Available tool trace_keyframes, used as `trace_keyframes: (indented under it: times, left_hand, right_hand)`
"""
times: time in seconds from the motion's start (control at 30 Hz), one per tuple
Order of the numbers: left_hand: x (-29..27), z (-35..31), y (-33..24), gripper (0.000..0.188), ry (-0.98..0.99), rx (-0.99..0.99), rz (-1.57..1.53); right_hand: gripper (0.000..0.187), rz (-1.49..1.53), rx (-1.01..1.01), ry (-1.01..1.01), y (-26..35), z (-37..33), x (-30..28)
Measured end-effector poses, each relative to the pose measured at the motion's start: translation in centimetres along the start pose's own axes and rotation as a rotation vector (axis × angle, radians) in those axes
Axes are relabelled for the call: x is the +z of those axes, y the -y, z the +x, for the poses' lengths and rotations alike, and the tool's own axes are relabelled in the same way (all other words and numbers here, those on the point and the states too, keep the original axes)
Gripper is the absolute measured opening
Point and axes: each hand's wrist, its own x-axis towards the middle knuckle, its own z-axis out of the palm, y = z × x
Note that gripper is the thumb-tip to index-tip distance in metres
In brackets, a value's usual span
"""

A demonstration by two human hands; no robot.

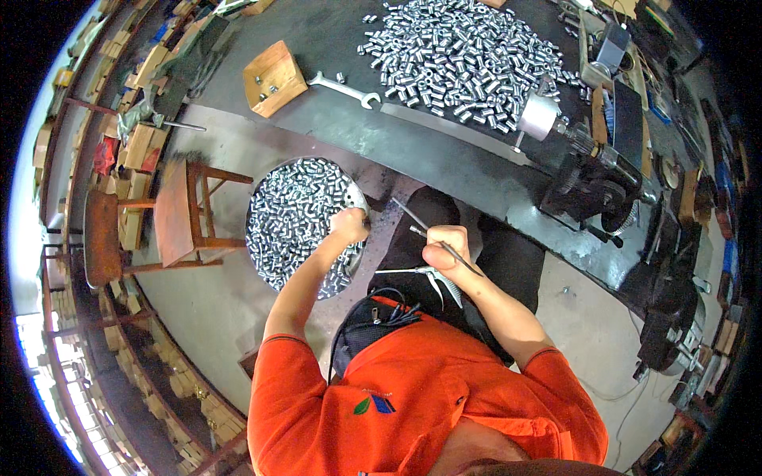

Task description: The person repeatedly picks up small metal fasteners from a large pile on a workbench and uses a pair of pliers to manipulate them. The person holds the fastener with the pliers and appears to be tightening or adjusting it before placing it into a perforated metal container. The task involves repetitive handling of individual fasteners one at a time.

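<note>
My left hand (pixel 349 226) is closed at the right side of a round tub (pixel 363 208) heaped with small shiny metal sleeves (pixel 294 222). Whatever its curled fingers hold, if anything, is hidden. My right hand (pixel 447 244) is wrapped round a thin dark metal rod (pixel 409 212), which slants up to the left and sticks out behind the fist toward the forearm. Below that hand, across my lap, lies an air blow gun (pixel 440 284) with a long thin nozzle pointing left.
A dark workbench (pixel 333 131) runs beyond me, bearing a large pile of metal sleeves (pixel 460 59), an open-end wrench (pixel 345 90) and a wooden box (pixel 274 77). A machine with a metal cylinder (pixel 540 115) stands at its right. A wooden chair (pixel 175 210) is left of the tub.
</note>
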Motion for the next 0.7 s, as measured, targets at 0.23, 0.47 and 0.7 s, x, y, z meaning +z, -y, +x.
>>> trace_keyframes:
  times: [0.23, 0.47, 0.7]
  left_hand:
    - [0.0, -1.1, 0.1, 0.026, -0.068, 0.126, 0.002]
    - [-0.8, -1.6, 0.0, 0.019, -0.028, 0.205, 0.007]
    - [0.6, -0.6, 0.9, 0.018, -0.137, 0.162, -0.048]
  right_hand:
    - [0.036, 0.004, 0.005, 0.023, 0.3, 0.1, -0.2]
    - [0.032, 0.039, 0.016, 0.031, 0.0, -0.2, -0.2]
    - [0.022, -0.024, -0.098, 0.163, 0.4, 2.8, 0.2]
